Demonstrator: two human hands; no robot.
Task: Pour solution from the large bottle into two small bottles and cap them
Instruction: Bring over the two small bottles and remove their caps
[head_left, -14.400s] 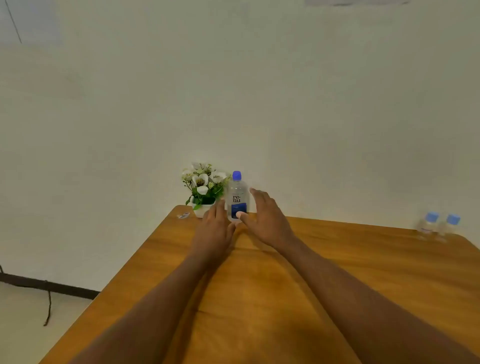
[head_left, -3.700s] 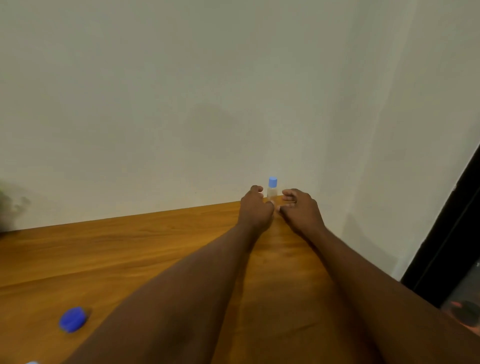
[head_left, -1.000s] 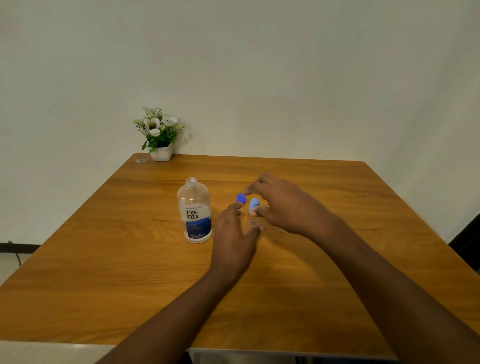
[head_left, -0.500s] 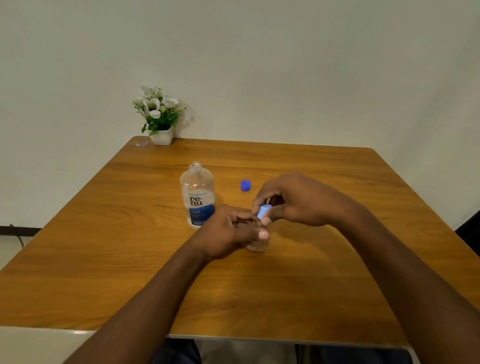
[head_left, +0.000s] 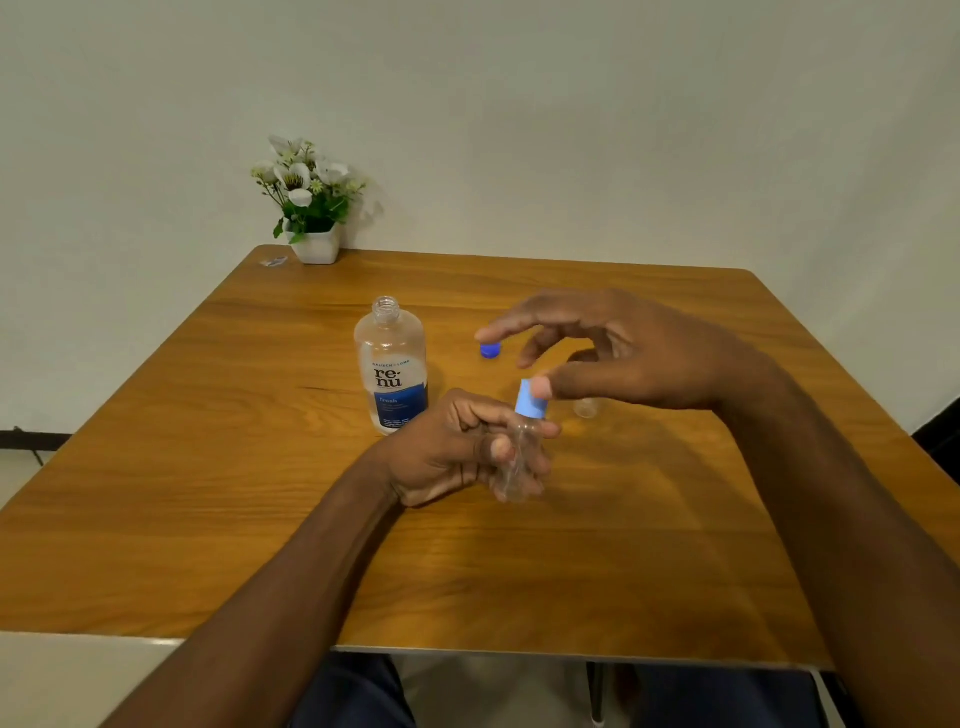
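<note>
Head view: a wooden table stands against a pale wall. Near the table's middle, the left hand has its fingers curled round a small clear plastic bottle, holding it tilted a little. The light-blue screw cap sits on the bottle's neck, leaning toward 1 o'clock.

The right hand hovers at 2 o'clock from that bottle. It is spread wide, with the forefinger stretched toward 9 o'clock and the other fingers loosely bent and closed on nothing. Only the thumb tip touches the light-blue cap's upper edge.

At 10 o'clock from the held bottle stands the large clear bottle with a blue and white "renu" label, upright with its neck uncapped. A dark-blue round cap lies on the table at 12 o'clock from the held bottle, under the right forefinger and apart from it.

A second small clear bottle stands at 3 o'clock, mostly hidden beneath the right palm.

In the table's far left corner, at 11 o'clock, is a white pot of white flowers, with a small clear scrap just beside it.
</note>
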